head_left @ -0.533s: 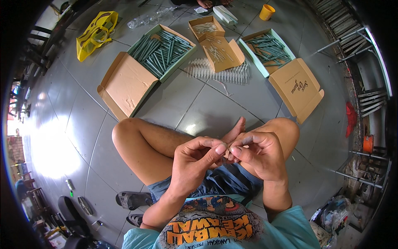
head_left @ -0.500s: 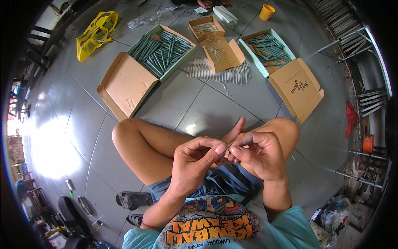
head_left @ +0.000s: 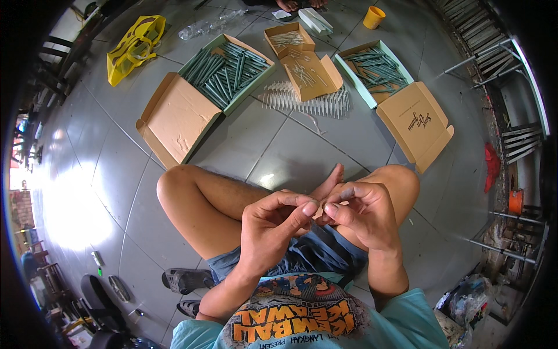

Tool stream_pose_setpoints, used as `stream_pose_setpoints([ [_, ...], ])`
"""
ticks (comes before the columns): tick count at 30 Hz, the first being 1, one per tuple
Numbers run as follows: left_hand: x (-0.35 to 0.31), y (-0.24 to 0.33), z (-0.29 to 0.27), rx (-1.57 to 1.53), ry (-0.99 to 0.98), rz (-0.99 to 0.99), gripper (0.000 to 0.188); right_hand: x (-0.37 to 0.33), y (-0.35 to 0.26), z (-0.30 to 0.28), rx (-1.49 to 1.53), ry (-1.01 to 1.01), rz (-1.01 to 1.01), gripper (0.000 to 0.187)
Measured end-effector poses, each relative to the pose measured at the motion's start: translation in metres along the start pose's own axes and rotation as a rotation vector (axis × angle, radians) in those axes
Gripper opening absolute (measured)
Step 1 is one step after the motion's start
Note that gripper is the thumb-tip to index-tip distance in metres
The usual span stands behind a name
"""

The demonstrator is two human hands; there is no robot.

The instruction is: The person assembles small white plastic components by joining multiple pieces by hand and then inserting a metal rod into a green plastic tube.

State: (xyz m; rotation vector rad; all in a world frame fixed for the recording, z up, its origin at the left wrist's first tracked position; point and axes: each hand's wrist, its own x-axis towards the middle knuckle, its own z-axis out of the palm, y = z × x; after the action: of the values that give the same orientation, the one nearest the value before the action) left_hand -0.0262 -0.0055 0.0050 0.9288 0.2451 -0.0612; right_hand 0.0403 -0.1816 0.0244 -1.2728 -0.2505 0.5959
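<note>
Above my crossed legs, my left hand [head_left: 264,227] and my right hand [head_left: 367,220] are close together, thumbs and forefingers pinched tip to tip. Whatever lies between the fingertips is too small and hidden to make out. Beyond my feet, an open cardboard box [head_left: 263,74] on the left holds many dark green rod-like pieces [head_left: 224,75]. A second such box [head_left: 356,96] stands to the right with more green rods [head_left: 381,70]. Between them is a small brown box [head_left: 317,93] with thin white sticks [head_left: 303,72]. In front of it lies a row of clear, thin pieces [head_left: 308,106].
Grey floor tiles [head_left: 279,151] surround me. A yellow bag [head_left: 131,55] and clear plastic wrap [head_left: 212,24] lie far left; a yellow cup [head_left: 374,17] stands far right. Dark sandals [head_left: 186,280] rest by my left hip. Metal racks [head_left: 514,70] line the right side. Someone's feet show at the top.
My fingertips have drawn very slightly apart, the right hand shifting a little. Both hands stay pinched; the boxes and other things have not moved.
</note>
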Motion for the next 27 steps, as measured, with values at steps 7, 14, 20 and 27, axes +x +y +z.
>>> stream_pose_setpoints([
  [7, 0.0016, 0.0033, 0.0053, 0.018, 0.051, -0.066, 0.015, 0.0011, -0.0003, -0.0022, 0.04, -0.032, 0.039, 0.011],
  [14, 0.0039, 0.0007, 0.0001, 0.007, 0.071, -0.105, 0.018, 0.0021, 0.0, -0.0019, -0.005, -0.011, 0.029, 0.013],
  [20, 0.0044, -0.0012, -0.0013, -0.004, 0.045, -0.062, 0.017, -0.0011, 0.0033, -0.0028, 0.022, 0.054, -0.002, 0.014],
  [27, 0.0026, -0.0016, 0.0007, -0.03, 0.05, -0.107, 0.015, -0.0026, 0.0041, -0.0024, 0.036, 0.014, 0.012, 0.014],
])
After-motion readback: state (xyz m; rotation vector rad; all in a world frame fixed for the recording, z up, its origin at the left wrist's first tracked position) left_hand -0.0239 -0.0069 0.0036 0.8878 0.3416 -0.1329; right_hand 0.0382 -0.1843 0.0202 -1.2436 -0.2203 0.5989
